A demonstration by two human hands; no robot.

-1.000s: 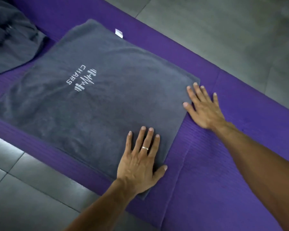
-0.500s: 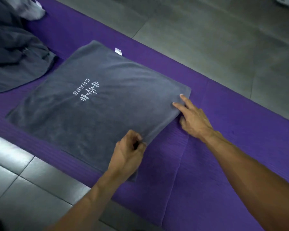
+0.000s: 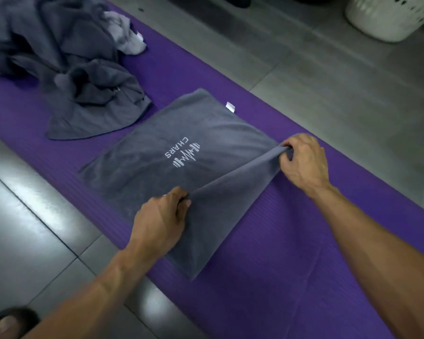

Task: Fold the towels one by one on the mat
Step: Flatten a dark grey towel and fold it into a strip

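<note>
At the near left corner a foot in a dark sandal [image 3: 9, 321] rests on the grey tiled floor [image 3: 30, 241]. Both bare forearms reach forward from the near edge over the purple mat [image 3: 267, 302], which runs diagonally from the far left to the near right.

The left hand [image 3: 160, 220] is curled round the near edge of the grey folded towel [image 3: 157, 167], with the thumb on top and the fingers tucked under the cloth; the towel's near corner lies just right of and below this hand, flat on the mat. Farther and to the right, the right hand [image 3: 304, 160] pinches the towel's right corner, its fingers bunched round a gathered bit of fabric. Between the two hands the gripped edge is lifted off the mat and pulled into a taut ridge, so that this side of the towel slopes up to the hands while the rest lies flat beyond and to the left of them.

A white logo [image 3: 182, 152] reading CHARS sits on the flat part, just beyond the ridge. A small white tag [image 3: 230, 106] sticks out at the towel's far edge.

Beyond the towel, to the far left, a heap of unfolded grey towels [image 3: 66, 62] lies crumpled on the mat, with a pale cloth [image 3: 129, 40] at its far right side. At the far right a white perforated basket [image 3: 389, 15] stands on the floor, well apart from the mat.
</note>
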